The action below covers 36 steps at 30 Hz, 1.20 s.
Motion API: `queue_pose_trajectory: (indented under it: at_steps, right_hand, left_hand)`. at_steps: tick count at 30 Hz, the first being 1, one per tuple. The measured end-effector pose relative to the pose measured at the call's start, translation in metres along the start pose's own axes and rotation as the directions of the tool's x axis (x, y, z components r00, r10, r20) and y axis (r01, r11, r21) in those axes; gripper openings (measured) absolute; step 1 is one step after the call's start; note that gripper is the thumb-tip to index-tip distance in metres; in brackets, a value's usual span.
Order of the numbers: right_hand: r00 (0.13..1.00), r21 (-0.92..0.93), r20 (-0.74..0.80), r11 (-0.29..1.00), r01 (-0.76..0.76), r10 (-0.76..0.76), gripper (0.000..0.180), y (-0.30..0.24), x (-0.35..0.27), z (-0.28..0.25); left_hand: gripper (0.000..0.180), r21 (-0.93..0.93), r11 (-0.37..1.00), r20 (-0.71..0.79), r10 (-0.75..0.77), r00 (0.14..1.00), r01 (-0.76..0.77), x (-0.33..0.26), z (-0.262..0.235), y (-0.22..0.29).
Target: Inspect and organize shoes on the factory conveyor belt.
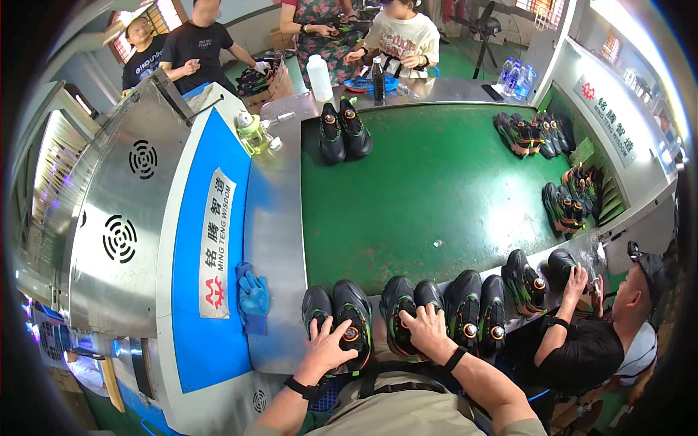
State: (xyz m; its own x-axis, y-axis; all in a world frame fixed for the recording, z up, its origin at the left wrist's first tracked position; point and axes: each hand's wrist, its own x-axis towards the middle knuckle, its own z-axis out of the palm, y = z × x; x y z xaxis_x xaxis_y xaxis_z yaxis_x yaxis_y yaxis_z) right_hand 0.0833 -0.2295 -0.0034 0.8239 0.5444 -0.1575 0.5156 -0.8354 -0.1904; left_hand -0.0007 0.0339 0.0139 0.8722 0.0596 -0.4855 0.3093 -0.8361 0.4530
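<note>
Green floor [456, 64], pale wall [243, 16] (barred windows [170, 14]).

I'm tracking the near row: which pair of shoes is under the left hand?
The leftmost pair in that row: the left hand spreads over it, while the right hand is on the next pair.

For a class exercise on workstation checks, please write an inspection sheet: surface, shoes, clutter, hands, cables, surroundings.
Surface: green top, marked, one pale fleck.
Shoes: black shoes line the near edge; others far left and right.
Clutter: white bottle, dark bottle and blue glove on metal margins.
Left hand: touching the leftmost near pair.
Right hand: touching the next pair.
Cables: thin blue line lower left, possibly cable.
Surroundings: co-worker handling a shoe at right; people and fan beyond.
</note>
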Motion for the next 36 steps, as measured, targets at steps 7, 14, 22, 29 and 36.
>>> queue_pose_trajectory:
  at_steps: [7,14,22,29,36]
  right_hand:
    - [0.996,0.034,-0.085,0.999,0.031,-0.028,0.021,0.013,-0.006,0.012]
    - [0.995,0.004,-0.090,0.999,0.048,-0.047,0.053,-0.003,-0.011,-0.004]
    - [0.815,0.378,-0.285,0.840,-0.388,0.505,0.061,0.036,-0.113,-0.031]
    - [0.587,0.213,-0.386,0.688,-0.694,0.712,0.072,0.051,-0.142,-0.021]
    - [0.274,0.660,-0.254,0.373,-0.653,0.928,0.080,0.099,-0.158,0.045]
  left_hand:
    - [0.079,0.085,0.994,-0.109,0.079,0.991,-0.070,0.009,0.017,-0.004]
    - [0.093,0.231,0.973,0.215,-0.039,0.976,-0.012,0.012,-0.027,0.019]
    - [0.103,-0.119,0.927,0.352,0.375,0.858,-0.356,0.072,-0.001,0.084]
    - [0.113,-0.102,0.959,0.398,0.282,0.873,-0.263,0.100,0.033,0.099]
    - [0.114,-0.084,0.974,0.357,0.227,0.906,-0.211,0.094,0.044,0.108]
